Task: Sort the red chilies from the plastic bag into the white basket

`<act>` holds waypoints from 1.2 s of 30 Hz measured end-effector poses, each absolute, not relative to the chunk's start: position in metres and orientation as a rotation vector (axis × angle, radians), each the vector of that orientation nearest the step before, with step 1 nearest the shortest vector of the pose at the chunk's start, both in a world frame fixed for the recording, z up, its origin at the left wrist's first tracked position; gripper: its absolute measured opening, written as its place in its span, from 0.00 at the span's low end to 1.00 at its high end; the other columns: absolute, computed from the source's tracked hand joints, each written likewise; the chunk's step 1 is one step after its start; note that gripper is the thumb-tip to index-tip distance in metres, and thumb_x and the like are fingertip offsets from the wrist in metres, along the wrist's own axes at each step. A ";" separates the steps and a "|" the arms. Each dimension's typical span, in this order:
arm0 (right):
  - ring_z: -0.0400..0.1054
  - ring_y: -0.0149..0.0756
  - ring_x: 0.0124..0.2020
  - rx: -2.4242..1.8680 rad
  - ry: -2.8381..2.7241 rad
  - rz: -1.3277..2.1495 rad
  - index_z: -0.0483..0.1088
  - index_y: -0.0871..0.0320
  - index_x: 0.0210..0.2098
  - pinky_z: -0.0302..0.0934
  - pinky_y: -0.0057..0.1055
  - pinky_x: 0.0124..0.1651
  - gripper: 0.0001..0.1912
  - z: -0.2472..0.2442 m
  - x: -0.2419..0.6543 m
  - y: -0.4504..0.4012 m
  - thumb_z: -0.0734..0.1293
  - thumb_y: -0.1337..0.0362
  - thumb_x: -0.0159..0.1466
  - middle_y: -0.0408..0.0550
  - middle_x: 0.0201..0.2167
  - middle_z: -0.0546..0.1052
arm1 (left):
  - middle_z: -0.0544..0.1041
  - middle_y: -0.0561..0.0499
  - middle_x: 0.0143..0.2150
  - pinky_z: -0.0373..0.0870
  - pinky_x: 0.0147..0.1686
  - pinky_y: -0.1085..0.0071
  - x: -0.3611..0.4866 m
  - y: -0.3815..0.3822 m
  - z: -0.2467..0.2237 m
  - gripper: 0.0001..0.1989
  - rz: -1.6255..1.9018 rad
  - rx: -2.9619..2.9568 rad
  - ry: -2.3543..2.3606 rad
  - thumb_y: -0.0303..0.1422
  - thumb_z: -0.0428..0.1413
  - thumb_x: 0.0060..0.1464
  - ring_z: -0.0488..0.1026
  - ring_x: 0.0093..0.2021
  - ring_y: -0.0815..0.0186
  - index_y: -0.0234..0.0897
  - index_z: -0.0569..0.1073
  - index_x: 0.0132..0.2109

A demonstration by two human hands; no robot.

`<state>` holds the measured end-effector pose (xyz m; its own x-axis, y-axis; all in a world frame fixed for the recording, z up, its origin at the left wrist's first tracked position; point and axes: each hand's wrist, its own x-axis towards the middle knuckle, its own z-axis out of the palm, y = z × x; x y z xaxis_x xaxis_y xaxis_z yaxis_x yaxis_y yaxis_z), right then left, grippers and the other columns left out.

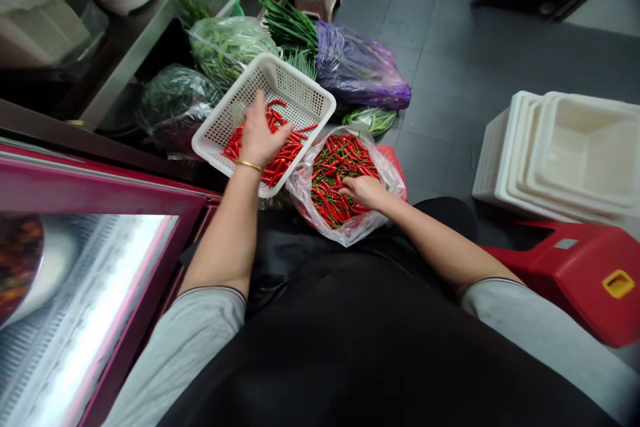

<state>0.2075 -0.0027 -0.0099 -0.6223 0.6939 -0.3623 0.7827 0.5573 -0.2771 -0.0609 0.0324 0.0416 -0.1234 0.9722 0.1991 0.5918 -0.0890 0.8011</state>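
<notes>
A white perforated basket (300,90) sits tilted on the floor in front of me and holds a layer of red chillies (293,147). My left hand (260,137), with a gold bracelet at the wrist, rests palm down on those chillies with its fingers spread. To the right of the basket lies a clear plastic bag (350,230) full of red chillies with green stems (335,163). My right hand (365,191) is inside that bag, fingers curled into the chillies; whether it has hold of any is hidden.
Bags of green vegetables (227,43) and a purple bag of green stalks (357,67) lie behind the basket. A stack of white tubs (575,153) and a red stool (585,273) stand to the right. A magenta-framed glass cabinet (90,267) is on my left.
</notes>
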 end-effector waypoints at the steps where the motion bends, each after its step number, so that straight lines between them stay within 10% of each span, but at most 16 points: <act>1: 0.73 0.38 0.37 1.253 2.616 -0.637 0.72 0.60 0.44 0.55 0.28 0.36 0.18 -0.007 0.204 -0.003 0.57 0.55 0.70 0.53 0.37 0.80 | 0.73 0.43 0.53 0.60 0.59 0.59 -0.041 0.023 0.039 0.24 1.035 1.775 1.649 0.34 0.63 0.47 0.65 0.60 0.52 0.31 0.70 0.50; 7: 0.72 0.35 0.33 1.276 2.793 -0.634 0.74 0.64 0.40 0.54 0.27 0.34 0.15 0.014 0.202 0.002 0.59 0.62 0.68 0.54 0.35 0.80 | 0.75 0.47 0.34 0.66 0.42 0.68 0.055 -0.032 0.005 0.17 0.597 1.780 1.528 0.39 0.42 0.64 0.73 0.38 0.63 0.37 0.71 0.34; 15: 0.64 0.28 0.23 0.906 2.998 -0.964 0.71 0.61 0.25 0.50 0.26 0.29 0.29 0.031 0.219 -0.023 0.55 0.47 0.69 0.47 0.21 0.73 | 0.55 0.60 0.17 0.50 0.16 0.75 0.029 -0.049 0.006 0.25 0.521 1.065 0.900 0.54 0.53 0.53 0.51 0.15 0.76 0.37 0.60 0.26; 19: 0.62 0.26 0.19 0.726 2.802 -1.500 0.70 0.62 0.26 0.54 0.24 0.27 0.32 0.030 0.227 -0.019 0.49 0.46 0.71 0.43 0.17 0.70 | 0.53 0.62 0.16 0.48 0.13 0.77 0.028 -0.054 0.000 0.26 0.578 0.836 0.829 0.55 0.59 0.46 0.49 0.13 0.78 0.37 0.61 0.26; 26: 0.74 0.51 0.42 1.237 2.364 -0.567 0.77 0.66 0.39 0.66 0.41 0.42 0.19 -0.038 0.203 -0.033 0.64 0.55 0.64 0.65 0.39 0.79 | 0.60 0.60 0.18 0.63 0.16 0.76 0.017 -0.044 -0.016 0.24 0.811 0.839 1.124 0.52 0.60 0.48 0.60 0.15 0.75 0.37 0.60 0.28; 36: 0.74 0.44 0.43 1.425 2.356 -0.637 0.77 0.64 0.40 0.65 0.34 0.47 0.20 -0.027 0.208 -0.018 0.62 0.55 0.65 0.60 0.41 0.79 | 0.51 0.63 0.13 0.43 0.13 0.78 0.031 -0.044 -0.027 0.19 0.845 0.836 1.327 0.47 0.58 0.51 0.47 0.12 0.78 0.37 0.63 0.26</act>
